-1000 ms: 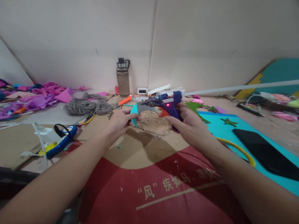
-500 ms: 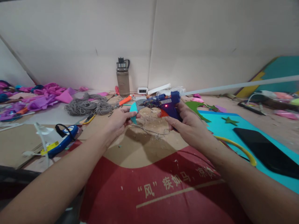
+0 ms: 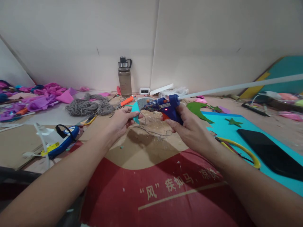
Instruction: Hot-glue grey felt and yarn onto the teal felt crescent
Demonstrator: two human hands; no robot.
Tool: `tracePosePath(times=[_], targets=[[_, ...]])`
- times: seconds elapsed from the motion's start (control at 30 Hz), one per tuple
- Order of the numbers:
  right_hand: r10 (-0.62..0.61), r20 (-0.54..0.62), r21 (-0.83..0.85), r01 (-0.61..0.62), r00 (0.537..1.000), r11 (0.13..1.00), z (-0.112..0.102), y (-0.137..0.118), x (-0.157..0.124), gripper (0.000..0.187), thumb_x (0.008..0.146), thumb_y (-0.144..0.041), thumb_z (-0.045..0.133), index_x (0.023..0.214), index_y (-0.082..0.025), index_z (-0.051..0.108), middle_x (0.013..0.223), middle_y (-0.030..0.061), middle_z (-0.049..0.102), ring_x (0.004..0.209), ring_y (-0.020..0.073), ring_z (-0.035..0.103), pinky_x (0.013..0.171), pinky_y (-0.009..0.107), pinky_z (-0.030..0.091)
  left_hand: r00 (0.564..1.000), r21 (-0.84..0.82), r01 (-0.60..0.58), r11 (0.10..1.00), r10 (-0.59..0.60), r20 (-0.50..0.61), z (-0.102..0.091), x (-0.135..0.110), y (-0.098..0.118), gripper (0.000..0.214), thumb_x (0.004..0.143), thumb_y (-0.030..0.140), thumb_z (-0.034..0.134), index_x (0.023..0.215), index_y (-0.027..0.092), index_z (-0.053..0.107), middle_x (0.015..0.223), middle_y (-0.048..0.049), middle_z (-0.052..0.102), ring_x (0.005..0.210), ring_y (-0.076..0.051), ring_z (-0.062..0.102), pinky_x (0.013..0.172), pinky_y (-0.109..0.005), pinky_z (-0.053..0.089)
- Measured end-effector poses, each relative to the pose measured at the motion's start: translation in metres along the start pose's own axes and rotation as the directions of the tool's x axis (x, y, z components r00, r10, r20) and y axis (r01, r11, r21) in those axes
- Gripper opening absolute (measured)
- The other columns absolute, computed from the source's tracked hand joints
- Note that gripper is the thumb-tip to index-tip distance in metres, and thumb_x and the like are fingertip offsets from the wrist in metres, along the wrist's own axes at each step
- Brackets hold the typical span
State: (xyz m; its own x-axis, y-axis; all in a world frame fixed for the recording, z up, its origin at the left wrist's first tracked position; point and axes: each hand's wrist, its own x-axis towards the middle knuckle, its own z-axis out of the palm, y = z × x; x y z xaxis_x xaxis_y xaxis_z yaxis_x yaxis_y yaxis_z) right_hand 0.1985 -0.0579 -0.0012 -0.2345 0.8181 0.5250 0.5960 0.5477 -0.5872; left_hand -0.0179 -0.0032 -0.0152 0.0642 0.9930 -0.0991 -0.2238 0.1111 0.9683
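Between thumb and fingers, my left hand (image 3: 123,122) pinches a curved turquoise piece (image 3: 135,112), partly wrapped in grey cord along its upper edge. My right hand (image 3: 188,119) grips a blue hot glue gun (image 3: 170,105) with an orange trigger and a small lit red light. A long white glue stick (image 3: 236,87) sticks out of its back toward the right. The gun's nozzle points left and lies at the grey-wrapped part; whether they touch I cannot tell. Loose grey cord (image 3: 153,134) trails below on the cardboard (image 3: 127,157).
Left of my hands lie a grey cord bundle (image 3: 87,105), a yellow cutter (image 3: 90,119) and a blue power strip (image 3: 65,143). A water bottle (image 3: 124,80) stands against the wall. On the right are a green felt crescent (image 3: 197,110), yellow-handled scissors (image 3: 251,153) and a black phone (image 3: 270,151).
The glue gun has shifted slightly left and down, its nozzle moving along the grey-wrapped part. My left hand still holds the turquoise piece, which has turned slightly.
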Motion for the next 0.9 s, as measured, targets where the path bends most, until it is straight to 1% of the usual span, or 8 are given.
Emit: tracePosePath(times=[0.1,0.17,0.3,0.43,0.73,0.9], targets=[[-0.02,0.001,-0.033,0.02,1.0,0.999,0.0011,0.0015,-0.0003,0.023,0.088,-0.023,0.051,0.11,-0.017,0.051,0.107,0.0099,0.061,0.101,0.0265,0.059,0.082,0.041,0.05,1.0,-0.009,-0.014,1.0,0.014,-0.001,-0.001,0.0015,-0.0013,0.009,0.075,0.004,0.064,0.083,0.009,0.064,0.071,-0.0073,0.069,0.054,-0.006,0.058,0.042,-0.011,0.037],[-0.032,0.003,-0.047,0.032,0.999,0.998,0.0018,0.0026,-0.0007,0.024,0.087,-0.022,0.051,0.111,-0.018,0.051,0.106,0.0096,0.062,0.1,0.0261,0.059,0.082,0.041,0.049,1.0,-0.016,-0.019,1.0,0.019,0.002,-0.0012,0.0022,-0.0019,0.01,0.076,0.004,0.063,0.084,0.01,0.065,0.073,-0.0075,0.07,0.058,-0.007,0.061,0.044,-0.011,0.04],[-0.031,0.007,-0.062,0.031,1.0,0.998,0.0027,0.0046,-0.0012,0.029,0.088,-0.023,0.05,0.117,-0.019,0.049,0.106,0.0097,0.062,0.097,0.0261,0.06,0.08,0.042,0.049,1.0,-0.016,-0.01,1.0,0.009,-0.007,0.0006,0.0007,-0.0005,0.01,0.077,0.002,0.061,0.082,0.009,0.064,0.072,-0.0073,0.069,0.057,-0.006,0.061,0.043,-0.01,0.04],[-0.022,0.007,-0.094,0.022,1.0,0.995,0.003,0.0065,-0.0013,0.03,0.088,-0.023,0.051,0.118,-0.02,0.05,0.105,0.0091,0.062,0.097,0.026,0.06,0.079,0.041,0.05,1.0,-0.033,0.0,0.999,-0.001,-0.015,0.0035,-0.0021,0.002,0.01,0.077,0.0,0.06,0.079,0.008,0.064,0.07,-0.0072,0.068,0.058,-0.008,0.063,0.041,-0.011,0.039],[-0.009,0.01,-0.106,0.01,1.0,0.994,0.0041,0.0074,-0.0017,0.036,0.087,-0.024,0.05,0.123,-0.018,0.049,0.109,0.0106,0.062,0.097,0.0262,0.06,0.083,0.043,0.049,1.0,-0.063,-0.004,0.998,0.006,0.02,0.0039,-0.0026,0.0011,0.011,0.075,-0.001,0.06,0.08,0.008,0.065,0.071,-0.0077,0.068,0.057,-0.008,0.063,0.042,-0.011,0.039],[-0.011,0.004,-0.116,0.011,1.0,0.993,0.0043,0.0076,-0.0015,0.033,0.087,-0.025,0.05,0.119,-0.019,0.05,0.107,0.0106,0.063,0.096,0.0261,0.06,0.083,0.042,0.048,0.999,-0.062,-0.016,0.998,0.018,0.034,0.0021,-0.0006,-0.0011,0.013,0.075,0.0,0.061,0.082,0.008,0.066,0.073,-0.0084,0.069,0.059,-0.008,0.064,0.043,-0.012,0.04]])
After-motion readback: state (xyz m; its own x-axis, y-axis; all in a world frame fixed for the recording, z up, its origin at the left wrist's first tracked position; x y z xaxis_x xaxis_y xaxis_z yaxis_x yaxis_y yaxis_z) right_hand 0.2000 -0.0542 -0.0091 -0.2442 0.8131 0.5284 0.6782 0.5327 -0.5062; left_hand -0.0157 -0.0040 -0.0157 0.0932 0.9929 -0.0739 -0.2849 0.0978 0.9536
